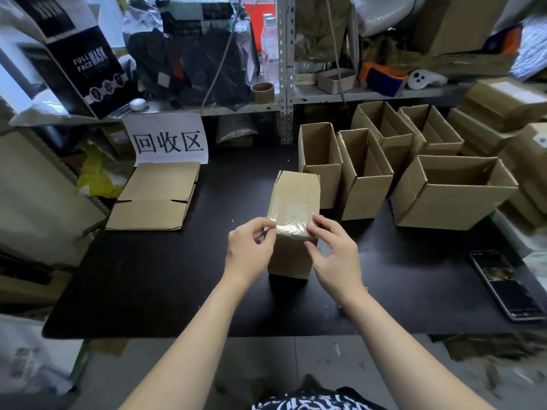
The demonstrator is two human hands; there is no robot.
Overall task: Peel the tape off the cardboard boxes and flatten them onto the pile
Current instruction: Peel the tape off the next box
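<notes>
Left hand [251, 247] and right hand [333, 255] are pinching clear tape [291, 220] atop a closed brown cardboard box [294, 199] standing between them on the black desk [177, 276].

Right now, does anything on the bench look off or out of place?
Nothing spilled or damaged. One oddity: a phone lies askew near the front right corner of the black table, screen on, beside the cardboard work. The tape on the box that the left hand and right hand hold is wrinkled.

The black bench [148, 276] carries flattened cardboard [154, 196] at left, a taped box [296, 190] in the middle, open boxes [453, 205] (all upright) and a phone [506, 285] at right.
</notes>
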